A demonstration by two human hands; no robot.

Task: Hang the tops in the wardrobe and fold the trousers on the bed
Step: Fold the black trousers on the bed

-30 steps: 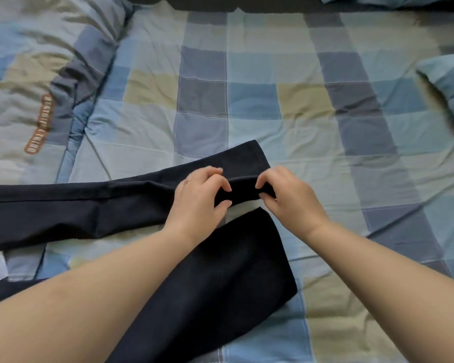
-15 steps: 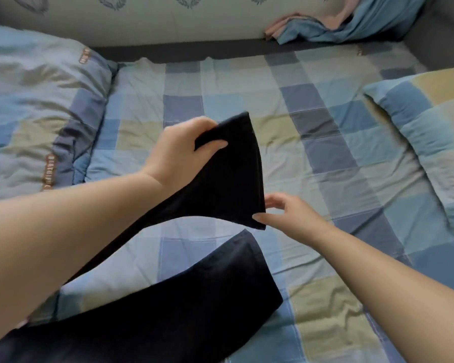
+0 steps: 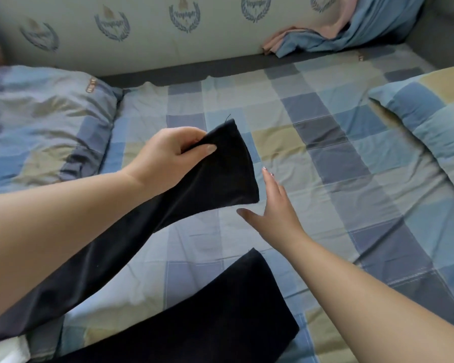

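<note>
Left hand (image 3: 168, 155): pinches one leg hem of the trousers (image 3: 212, 176), lifted off the bed (image 3: 325, 179).
Right hand (image 3: 270, 205): fingers spread, holding nothing (just beside the raised hem).
Other leg: flat on the bed, nearer the person.

The trousers (image 3: 199, 179) run off the bottom-left edge, waistband unseen.
</note>
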